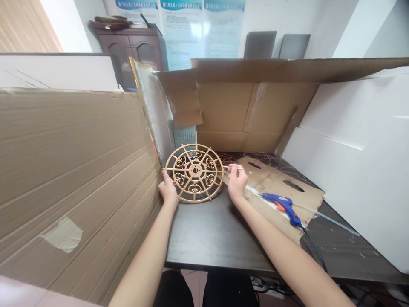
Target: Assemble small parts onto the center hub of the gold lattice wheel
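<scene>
Above the near edge of the table (pixel 217 238), the left hand (pixel 168 190) has its fingers closed at the left rim of a round, spoked lattice wheel (pixel 195 170), pinching near a projecting spoke end. The right hand (pixel 238 184) has thumb and fingertips pressed together on a thin stick (pixel 226 166) just off the opposite rim; whether this is loose or part of a spoke is hard to tell. The wheel lies between the hands, to the right of the left fingers and to the left of the right ones, the left being nearer. Being round, it has no long axis, but one spoke runs nearly level across it, with the stick roughly in line. Right of the right hand, a blue glue gun (pixel 284 205) rests on a cardboard sheet (pixel 308 197), a clear glue stick (pixel 332 221) extending behind it. Farther back stand a cardboard panel (pixel 223 106) and a dark cabinet (pixel 134 44).
</scene>
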The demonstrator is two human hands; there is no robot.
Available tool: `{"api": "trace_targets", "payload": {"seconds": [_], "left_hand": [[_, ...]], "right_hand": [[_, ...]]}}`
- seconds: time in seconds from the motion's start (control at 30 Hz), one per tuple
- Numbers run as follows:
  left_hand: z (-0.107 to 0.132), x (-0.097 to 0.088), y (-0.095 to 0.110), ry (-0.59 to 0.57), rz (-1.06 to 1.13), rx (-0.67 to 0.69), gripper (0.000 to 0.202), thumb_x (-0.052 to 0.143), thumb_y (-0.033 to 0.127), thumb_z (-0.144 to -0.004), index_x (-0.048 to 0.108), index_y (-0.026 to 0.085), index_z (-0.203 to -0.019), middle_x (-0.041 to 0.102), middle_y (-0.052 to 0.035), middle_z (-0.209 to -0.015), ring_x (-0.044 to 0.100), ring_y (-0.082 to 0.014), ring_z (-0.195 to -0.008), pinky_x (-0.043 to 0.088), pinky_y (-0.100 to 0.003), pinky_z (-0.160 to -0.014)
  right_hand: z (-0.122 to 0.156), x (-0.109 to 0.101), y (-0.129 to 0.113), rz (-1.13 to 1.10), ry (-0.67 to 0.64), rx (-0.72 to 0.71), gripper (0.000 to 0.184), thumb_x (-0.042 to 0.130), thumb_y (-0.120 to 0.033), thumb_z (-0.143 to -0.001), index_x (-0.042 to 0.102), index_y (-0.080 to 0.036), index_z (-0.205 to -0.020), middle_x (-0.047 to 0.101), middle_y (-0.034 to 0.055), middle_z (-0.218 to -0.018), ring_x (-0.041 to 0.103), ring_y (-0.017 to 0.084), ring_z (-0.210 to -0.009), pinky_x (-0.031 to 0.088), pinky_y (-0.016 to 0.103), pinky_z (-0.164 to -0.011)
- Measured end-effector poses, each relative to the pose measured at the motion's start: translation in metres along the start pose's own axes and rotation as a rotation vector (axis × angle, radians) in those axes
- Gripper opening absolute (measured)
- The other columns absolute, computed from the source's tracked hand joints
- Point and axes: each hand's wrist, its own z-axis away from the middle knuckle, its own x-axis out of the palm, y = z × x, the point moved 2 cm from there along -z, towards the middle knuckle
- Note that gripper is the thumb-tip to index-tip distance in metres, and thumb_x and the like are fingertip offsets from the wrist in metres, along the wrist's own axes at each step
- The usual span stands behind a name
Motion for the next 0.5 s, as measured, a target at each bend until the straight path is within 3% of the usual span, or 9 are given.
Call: {"api": "trace_targets", "payload": {"seconds": [0.17,0.5], "left_hand": [[-0.0001,-0.0009,0.0012,0.013,-0.036,0.009,0.070,0.045,0.090,-0.085,0.036,0.027,-0.055,0.044,0.0021,-0.044,0.043,-0.0137,-0.042,0.038,-0.027,-0.045],[0.0009,-0.0010,0.0027,0.005,-0.058,0.018,0.071,0.043,0.091,-0.084,0.035,0.027,-0.055,0.043,0.0020,-0.045,0.042,-0.0136,-0.043,0.038,-0.026,-0.046]], "right_hand": [[0.0040,0.0011,0.0024,0.055,-0.096,-0.032,0.047,0.051,-0.059,-0.101,0.072,-0.018,-0.089,0.075,0.0076,-0.086,0.068,0.022,-0.083,0.049,0.033,-0.083],[0.0069,0.0032,0.0090,0.074,-0.177,-0.051,0.041,0.054,-0.052,-0.101,0.076,-0.018,-0.095,0.079,0.0086,-0.096,0.071,0.023,-0.090,0.051,0.033,-0.087]]}}
